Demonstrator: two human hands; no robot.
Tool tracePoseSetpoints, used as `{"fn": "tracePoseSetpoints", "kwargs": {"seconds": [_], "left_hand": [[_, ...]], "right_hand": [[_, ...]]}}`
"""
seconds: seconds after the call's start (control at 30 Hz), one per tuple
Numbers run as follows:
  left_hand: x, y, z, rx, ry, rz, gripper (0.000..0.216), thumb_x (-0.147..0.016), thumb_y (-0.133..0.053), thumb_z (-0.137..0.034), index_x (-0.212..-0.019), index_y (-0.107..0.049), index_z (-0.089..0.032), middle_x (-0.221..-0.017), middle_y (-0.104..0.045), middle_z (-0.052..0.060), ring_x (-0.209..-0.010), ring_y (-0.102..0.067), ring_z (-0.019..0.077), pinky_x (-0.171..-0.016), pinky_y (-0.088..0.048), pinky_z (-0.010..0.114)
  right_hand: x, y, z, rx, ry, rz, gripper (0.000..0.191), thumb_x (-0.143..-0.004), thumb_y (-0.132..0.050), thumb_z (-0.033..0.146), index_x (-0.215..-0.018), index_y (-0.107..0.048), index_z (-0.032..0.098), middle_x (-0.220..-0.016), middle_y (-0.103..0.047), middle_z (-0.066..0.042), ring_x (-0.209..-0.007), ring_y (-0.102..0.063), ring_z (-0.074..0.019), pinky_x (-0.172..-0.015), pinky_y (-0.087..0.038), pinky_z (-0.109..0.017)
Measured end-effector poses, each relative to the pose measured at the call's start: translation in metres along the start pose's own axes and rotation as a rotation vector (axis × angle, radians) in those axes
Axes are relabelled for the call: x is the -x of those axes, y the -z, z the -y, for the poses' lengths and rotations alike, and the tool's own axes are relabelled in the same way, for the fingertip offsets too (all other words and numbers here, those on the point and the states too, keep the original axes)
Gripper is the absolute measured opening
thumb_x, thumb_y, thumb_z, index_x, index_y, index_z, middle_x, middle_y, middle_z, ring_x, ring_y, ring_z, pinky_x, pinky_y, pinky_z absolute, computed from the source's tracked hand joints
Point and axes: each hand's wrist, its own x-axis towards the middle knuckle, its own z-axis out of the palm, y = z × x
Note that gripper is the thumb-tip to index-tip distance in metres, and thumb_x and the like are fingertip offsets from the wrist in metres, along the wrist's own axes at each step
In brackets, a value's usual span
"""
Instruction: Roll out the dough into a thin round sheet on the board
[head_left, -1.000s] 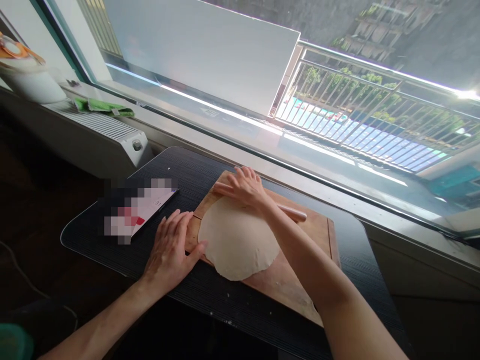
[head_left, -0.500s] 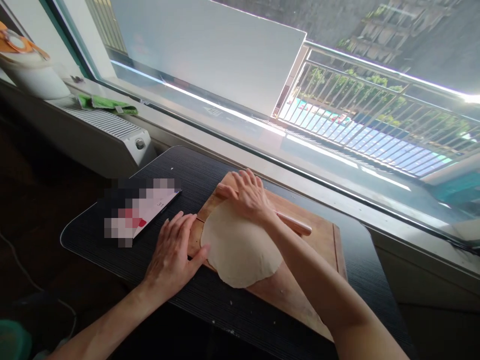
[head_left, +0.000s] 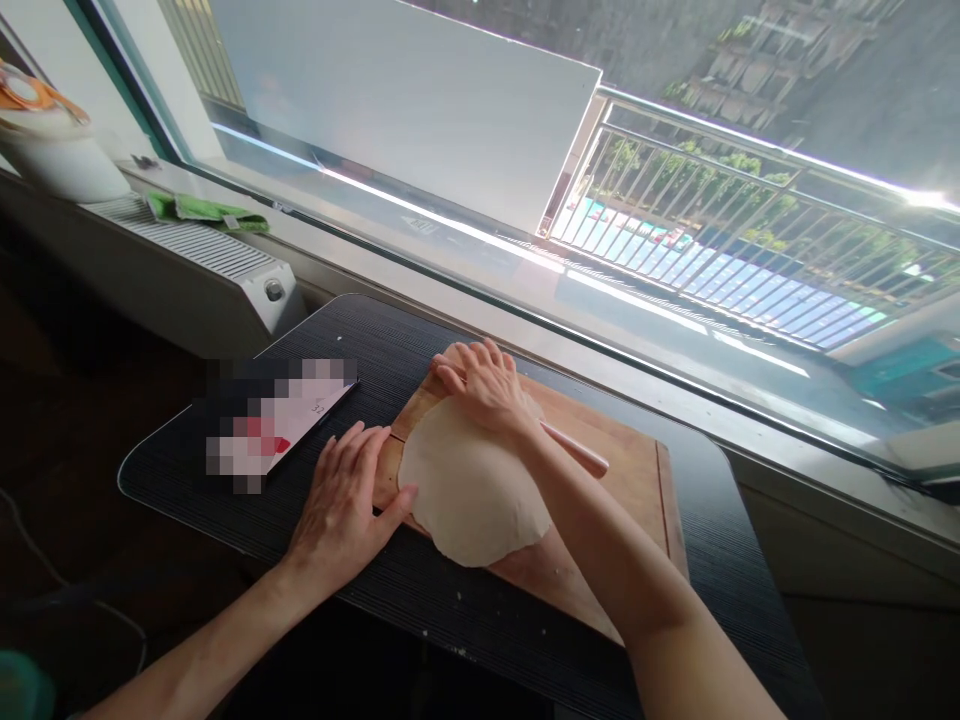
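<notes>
A wide, thin sheet of pale dough lies on a wooden board, its near edge hanging past the board's front. My right hand rests over a wooden rolling pin at the far side of the dough, with its fingers draped across it. Only the pin's right end shows; hand and wrist hide the rest. At the board's left end, my left hand is open, fingers stretched out near the board's edge and thumb touching the dough's left rim.
The board stands on a dark table with rounded corners. A phone-like flat thing, partly blurred out, lies left of my left hand. A radiator with a green cloth and a white bucket stands by the window. Crumbs dot the front edge.
The view has shifted slightly. The rolling pin under my right hand has come a little nearer relative to the board. My left hand stays beside the dough.
</notes>
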Motion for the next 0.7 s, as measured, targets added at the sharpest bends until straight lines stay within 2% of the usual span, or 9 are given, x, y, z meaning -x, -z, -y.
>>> {"fn": "tracePoseSetpoints", "kwargs": {"seconds": [0.1,0.17,0.23,0.33,0.43,0.53,0.6,0.7], "left_hand": [[0.001,-0.001,0.001,-0.007,0.009,0.002,0.064,-0.093,-0.046,-0.054,-0.143,-0.037,-0.014,-0.14,-0.054,0.019,-0.139,-0.041,0.0375,-0.114,-0.033,0.06],[0.001,-0.003,0.002,-0.014,0.009,-0.006,0.064,-0.093,-0.046,-0.054,-0.142,-0.038,-0.014,-0.14,-0.054,0.019,-0.139,-0.042,0.0376,-0.114,-0.033,0.06],[0.0,-0.005,0.002,-0.021,0.003,-0.02,0.063,-0.093,-0.046,-0.055,-0.141,-0.039,-0.014,-0.138,-0.055,0.019,-0.138,-0.042,0.0374,-0.113,-0.034,0.06],[-0.002,-0.007,0.002,-0.029,-0.007,-0.039,0.062,-0.093,-0.047,-0.054,-0.14,-0.041,-0.014,-0.137,-0.056,0.019,-0.138,-0.043,0.0371,-0.113,-0.034,0.059],[-0.002,-0.009,0.004,-0.027,-0.009,-0.039,0.059,-0.093,-0.047,-0.052,-0.139,-0.043,-0.014,-0.137,-0.057,0.019,-0.138,-0.044,0.0366,-0.113,-0.034,0.058],[-0.001,-0.011,0.006,-0.015,0.004,-0.043,0.06,-0.091,-0.047,-0.052,-0.137,-0.046,-0.013,-0.137,-0.057,0.021,-0.136,-0.045,0.0374,-0.111,-0.036,0.058],[-0.002,-0.011,0.006,-0.008,0.025,-0.066,0.06,-0.089,-0.049,-0.052,-0.135,-0.049,-0.013,-0.136,-0.058,0.021,-0.135,-0.047,0.0383,-0.11,-0.036,0.059],[-0.017,-0.006,-0.002,0.011,0.056,-0.138,0.053,-0.089,-0.049,-0.046,-0.131,-0.053,-0.014,-0.134,-0.06,0.021,-0.133,-0.049,0.0371,-0.111,-0.034,0.06]], "right_hand": [[-0.022,0.002,-0.027,0.005,-0.173,-0.025,0.05,-0.102,-0.032,0.055,-0.142,-0.048,0.03,-0.149,-0.046,-0.011,-0.144,-0.029,-0.0311,-0.114,-0.026,-0.055],[-0.038,0.01,-0.051,-0.014,-0.324,-0.027,0.05,-0.103,-0.028,0.051,-0.142,-0.048,0.026,-0.149,-0.046,-0.013,-0.142,-0.032,-0.0309,-0.113,-0.028,-0.057],[-0.043,0.02,-0.066,-0.001,-0.403,-0.046,0.05,-0.104,-0.026,0.046,-0.141,-0.049,0.022,-0.148,-0.047,-0.015,-0.141,-0.034,-0.0301,-0.113,-0.028,-0.056],[-0.024,0.03,-0.066,0.024,-0.347,-0.033,0.047,-0.104,-0.024,0.042,-0.136,-0.053,0.023,-0.149,-0.046,-0.013,-0.14,-0.036,-0.0275,-0.113,-0.03,-0.051],[0.009,0.027,-0.056,0.027,-0.257,0.043,0.047,-0.104,-0.027,0.046,-0.134,-0.054,0.022,-0.147,-0.047,-0.013,-0.137,-0.039,-0.0267,-0.111,-0.033,-0.047],[0.033,0.02,-0.059,0.086,-0.204,-0.007,0.046,-0.103,-0.032,0.042,-0.134,-0.055,0.017,-0.147,-0.047,-0.015,-0.138,-0.038,-0.0279,-0.113,-0.031,-0.046],[0.043,0.021,-0.07,0.114,-0.263,-0.051,0.042,-0.102,-0.036,0.034,-0.132,-0.059,0.016,-0.141,-0.052,-0.016,-0.134,-0.042,-0.0286,-0.111,-0.033,-0.044],[0.059,0.033,-0.091,0.092,-0.446,-0.07,0.039,-0.098,-0.039,0.023,-0.129,-0.063,0.015,-0.123,-0.061,-0.019,-0.118,-0.054,-0.0292,-0.101,-0.041,-0.04]]}}
